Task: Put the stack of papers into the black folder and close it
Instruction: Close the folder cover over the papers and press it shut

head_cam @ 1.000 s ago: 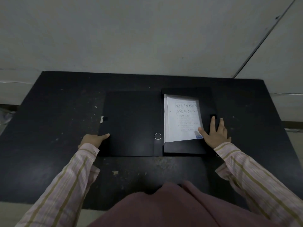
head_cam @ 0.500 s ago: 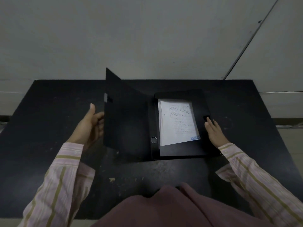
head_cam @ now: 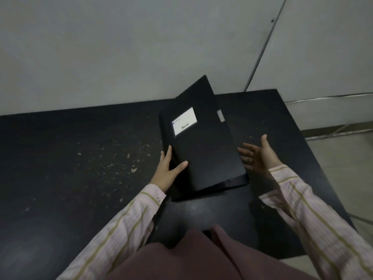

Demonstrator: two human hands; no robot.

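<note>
The black folder [head_cam: 203, 150] lies on the black table [head_cam: 80, 158] with its cover swung over to the right, slanting down over the tray and not quite flat. A white label [head_cam: 184, 121] shows on the cover's outer face. The papers are hidden under the cover. My left hand [head_cam: 167, 170] rests on the folder's near left corner at the spine, thumb on the cover and fingers along the edge. My right hand [head_cam: 258, 156] hovers just right of the folder, palm turned toward it, fingers spread, holding nothing.
Pale specks and scraps litter the table left of the folder. A grey wall rises right behind the table's far edge. The table's right edge [head_cam: 314, 158] runs close to my right hand, with light floor beyond it.
The cover has swung from upright at the left over onto the papers. My left hand moved from behind the cover to the spine corner. My right hand lifted off the tray and opened.
</note>
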